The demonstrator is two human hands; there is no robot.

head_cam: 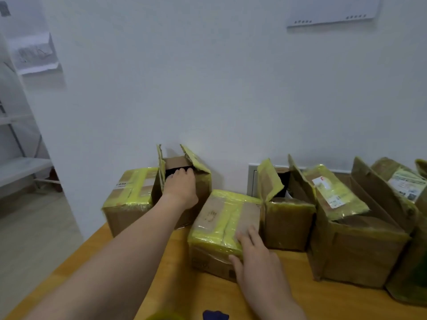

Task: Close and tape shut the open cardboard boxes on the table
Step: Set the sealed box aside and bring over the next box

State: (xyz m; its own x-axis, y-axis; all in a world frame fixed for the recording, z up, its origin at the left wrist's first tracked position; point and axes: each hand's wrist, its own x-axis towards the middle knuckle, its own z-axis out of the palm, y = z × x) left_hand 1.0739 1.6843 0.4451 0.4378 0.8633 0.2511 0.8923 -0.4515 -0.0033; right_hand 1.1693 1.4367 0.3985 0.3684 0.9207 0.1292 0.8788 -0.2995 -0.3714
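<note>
open box (203, 181) at back of table (208, 296), against wall (208, 88), flaps up. left hand (181, 187) hooked over near rim, fingers curled together into opening. right hand (256, 257) flat on taped box (219, 218) just in front, fingers apart.

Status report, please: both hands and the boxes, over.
Left hand grips rear open brown cardboard box. Right hand flat on yellow-taped closed cardboard box. Flaps upright, nothing blocking them.

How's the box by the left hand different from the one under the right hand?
The back box is open, flaps up; the front box is taped shut. The back box stands by the wall; the front box sits nearer. Both are brown cardboard with yellow tape.
</note>
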